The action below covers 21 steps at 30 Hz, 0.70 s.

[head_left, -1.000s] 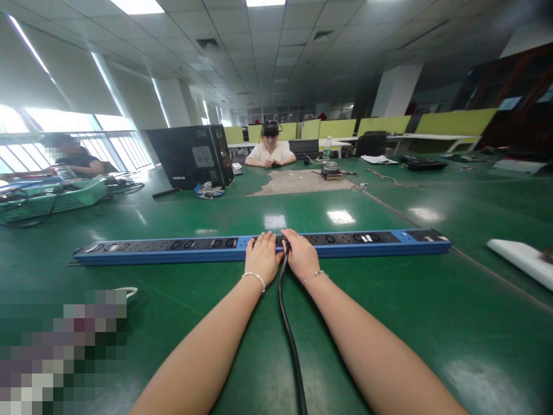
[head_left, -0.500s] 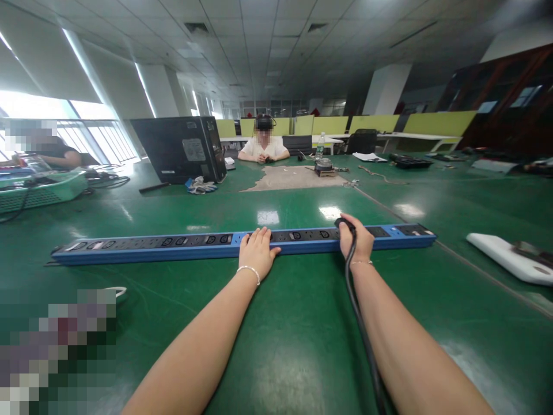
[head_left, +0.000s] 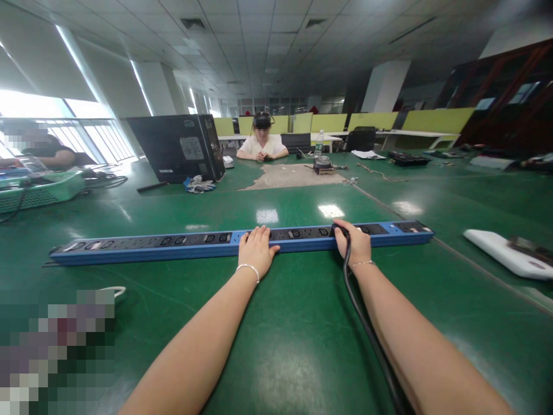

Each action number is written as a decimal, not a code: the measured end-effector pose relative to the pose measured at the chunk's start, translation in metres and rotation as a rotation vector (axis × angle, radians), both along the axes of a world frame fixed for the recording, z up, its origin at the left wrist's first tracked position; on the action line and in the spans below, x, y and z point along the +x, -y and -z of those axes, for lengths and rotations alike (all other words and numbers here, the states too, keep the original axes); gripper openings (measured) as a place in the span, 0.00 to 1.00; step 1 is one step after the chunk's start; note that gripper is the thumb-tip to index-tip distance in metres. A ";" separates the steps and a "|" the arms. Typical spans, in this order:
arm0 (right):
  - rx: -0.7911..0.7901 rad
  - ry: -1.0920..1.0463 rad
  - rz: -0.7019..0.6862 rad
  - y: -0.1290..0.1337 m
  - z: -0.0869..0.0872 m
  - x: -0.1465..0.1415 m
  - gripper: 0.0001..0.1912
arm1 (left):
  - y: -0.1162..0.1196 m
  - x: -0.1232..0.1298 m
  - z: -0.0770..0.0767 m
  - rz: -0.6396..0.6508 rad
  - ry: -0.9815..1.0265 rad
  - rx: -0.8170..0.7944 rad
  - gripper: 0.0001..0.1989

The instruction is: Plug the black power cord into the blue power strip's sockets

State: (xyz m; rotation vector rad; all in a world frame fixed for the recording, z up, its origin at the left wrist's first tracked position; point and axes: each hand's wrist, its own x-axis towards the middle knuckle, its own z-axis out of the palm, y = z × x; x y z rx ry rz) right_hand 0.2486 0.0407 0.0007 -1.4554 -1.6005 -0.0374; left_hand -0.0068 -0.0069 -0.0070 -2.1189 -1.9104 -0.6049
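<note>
Right hand (head_left: 356, 245) grips black plug (head_left: 339, 229) at blue power strip (head_left: 207, 248).
Left hand (head_left: 256, 252) lies on strip, fingers extended.

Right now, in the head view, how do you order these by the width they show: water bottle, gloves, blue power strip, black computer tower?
1. Blue power strip, spanning most of the view
2. Black computer tower
3. Gloves
4. Water bottle, narrowest

The picture's bottom edge cuts off the black cable (head_left: 374, 344).
</note>
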 end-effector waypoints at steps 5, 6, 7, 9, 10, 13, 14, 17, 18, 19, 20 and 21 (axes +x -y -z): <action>0.030 0.077 -0.049 0.004 0.005 0.005 0.17 | 0.000 0.000 0.002 -0.002 0.005 0.003 0.25; 0.033 0.073 -0.051 0.004 0.005 0.004 0.17 | 0.000 0.000 0.002 -0.001 0.006 0.003 0.25; 0.036 0.064 -0.055 0.003 0.005 0.003 0.17 | 0.000 -0.001 0.002 -0.001 0.007 0.003 0.25; 0.070 0.000 -0.029 0.001 0.003 0.003 0.17 | -0.001 -0.001 0.001 0.000 0.008 0.002 0.24; 0.105 -0.058 0.018 0.000 0.002 0.005 0.18 | 0.000 -0.001 0.001 0.001 0.007 0.002 0.24; 0.218 -0.254 0.214 -0.007 -0.003 0.021 0.20 | 0.000 -0.001 0.000 0.007 0.002 0.005 0.24; 0.232 -0.291 0.250 -0.010 -0.004 0.031 0.21 | 0.000 -0.001 0.000 0.007 0.000 0.005 0.24; 0.245 -0.371 0.290 -0.019 -0.001 0.066 0.22 | 0.000 -0.001 0.000 0.004 -0.002 0.005 0.24; 0.243 -0.400 0.306 -0.022 0.001 0.077 0.21 | 0.000 -0.001 0.001 0.003 -0.002 0.004 0.24; 0.219 -0.406 0.300 -0.025 0.003 0.086 0.19 | 0.000 -0.002 0.001 0.001 -0.002 0.003 0.24; 0.196 -0.402 0.281 -0.027 0.005 0.093 0.17 | 0.000 -0.002 0.001 0.001 -0.002 0.001 0.24; 0.178 -0.393 0.258 -0.028 0.006 0.098 0.16 | 0.000 -0.002 0.001 0.002 -0.001 0.001 0.24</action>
